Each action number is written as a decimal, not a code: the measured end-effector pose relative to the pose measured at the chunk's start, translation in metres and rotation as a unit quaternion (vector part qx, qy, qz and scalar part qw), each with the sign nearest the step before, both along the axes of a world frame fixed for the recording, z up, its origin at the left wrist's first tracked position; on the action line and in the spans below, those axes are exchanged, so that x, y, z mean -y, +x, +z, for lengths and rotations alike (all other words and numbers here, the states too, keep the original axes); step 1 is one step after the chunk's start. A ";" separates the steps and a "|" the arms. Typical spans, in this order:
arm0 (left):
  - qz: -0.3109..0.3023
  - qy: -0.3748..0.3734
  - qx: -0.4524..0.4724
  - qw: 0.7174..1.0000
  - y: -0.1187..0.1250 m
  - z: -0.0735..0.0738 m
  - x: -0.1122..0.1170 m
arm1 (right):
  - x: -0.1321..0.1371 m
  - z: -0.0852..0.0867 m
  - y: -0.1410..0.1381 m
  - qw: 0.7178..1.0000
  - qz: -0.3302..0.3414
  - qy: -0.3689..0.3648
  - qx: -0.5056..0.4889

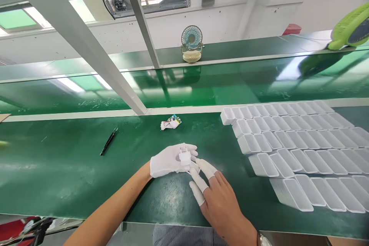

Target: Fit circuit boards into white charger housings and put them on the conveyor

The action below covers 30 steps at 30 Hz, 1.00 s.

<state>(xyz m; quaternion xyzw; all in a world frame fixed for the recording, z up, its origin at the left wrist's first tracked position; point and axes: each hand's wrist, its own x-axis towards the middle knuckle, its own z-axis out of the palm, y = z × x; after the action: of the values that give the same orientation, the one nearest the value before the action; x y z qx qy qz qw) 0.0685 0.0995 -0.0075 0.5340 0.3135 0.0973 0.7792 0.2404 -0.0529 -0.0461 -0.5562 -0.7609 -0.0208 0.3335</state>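
Note:
My left hand [172, 158], in a white glove, lies palm up over the green bench and holds a small white plug adapter [185, 158] with its two prongs pointing away from me. White finger cots cover the thumb and two fingers of my right hand [216, 192]. Its bent fingertips meet the left hand at the adapter's lower right side. A thin white piece [195, 167] shows there between the hands, mostly hidden, and its kind is unclear. Farther back on the bench lies a small circuit board with white wrapping [171, 122].
Black tweezers [108, 141] lie on the bench [63, 177] to the left. Rows of white plastic trays [268, 140] fill the right side. A slanted white post [98, 54] rises at the back left. A small fan [191, 44] and a green fan [350, 29] stand on the shelf behind.

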 end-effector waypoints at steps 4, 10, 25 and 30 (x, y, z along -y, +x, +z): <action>0.081 0.132 -0.090 0.984 -0.013 -0.001 0.023 | 0.005 0.005 0.001 1.000 -0.010 0.014 -0.022; 0.206 0.453 -0.268 0.825 -0.031 0.005 0.068 | 0.010 0.020 0.004 0.996 -0.022 0.084 -0.008; -0.116 0.679 -0.378 0.618 0.013 0.028 0.099 | 0.005 0.030 -0.008 0.987 -0.031 0.090 0.133; -0.099 0.681 -0.404 0.603 0.021 0.026 0.101 | 0.004 0.033 -0.012 0.986 -0.026 0.078 0.145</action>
<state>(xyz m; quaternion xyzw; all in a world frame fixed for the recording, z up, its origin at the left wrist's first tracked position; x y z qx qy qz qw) 0.0894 -0.0016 0.0188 0.9230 0.3842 -0.0208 -0.0109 0.2288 -0.0566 -0.0135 -0.5390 -0.7827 -0.1690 0.2613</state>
